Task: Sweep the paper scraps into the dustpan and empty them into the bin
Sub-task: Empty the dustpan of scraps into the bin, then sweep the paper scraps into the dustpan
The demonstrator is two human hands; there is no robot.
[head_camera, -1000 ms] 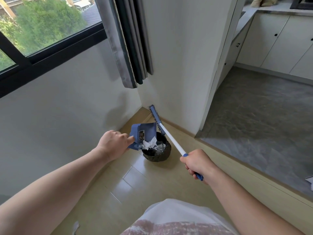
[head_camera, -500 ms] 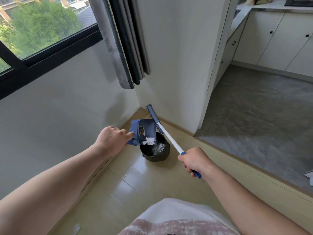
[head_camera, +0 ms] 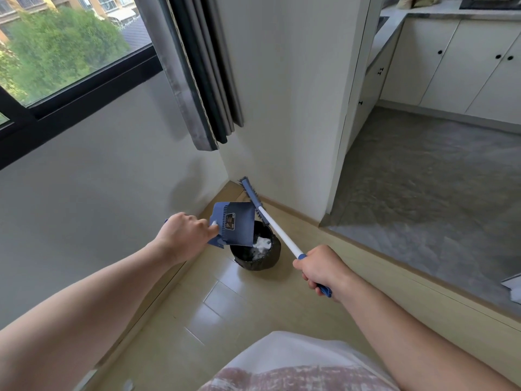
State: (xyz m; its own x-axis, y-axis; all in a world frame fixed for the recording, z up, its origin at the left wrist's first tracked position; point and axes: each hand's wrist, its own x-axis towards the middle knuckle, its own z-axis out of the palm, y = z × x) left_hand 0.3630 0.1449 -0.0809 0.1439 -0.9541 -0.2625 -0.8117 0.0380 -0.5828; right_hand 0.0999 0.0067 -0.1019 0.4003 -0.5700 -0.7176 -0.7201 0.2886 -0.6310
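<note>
My left hand [head_camera: 184, 235] grips the blue dustpan [head_camera: 236, 225] by its handle and holds it tipped steeply over the small black bin [head_camera: 255, 261] in the room's corner. White paper scraps [head_camera: 262, 243] lie inside the bin, partly hidden by the pan. My right hand [head_camera: 320, 270] is closed around the blue grip of the broom, whose white shaft [head_camera: 279, 232] runs up past the bin's right rim. The blue broom head [head_camera: 249, 191] rests on the floor against the skirting.
A grey wall with a window runs along the left, with a curtain [head_camera: 197, 80] hanging above the corner. A raised grey floor [head_camera: 423, 207] and white kitchen cabinets lie to the right. A white scrap [head_camera: 514, 286] shows at the right edge. My light clothing fills the bottom.
The dustpan has tilted up more steeply over the bin. The scraps that sat at its lip have slid off into the bin. The broom has barely moved.
</note>
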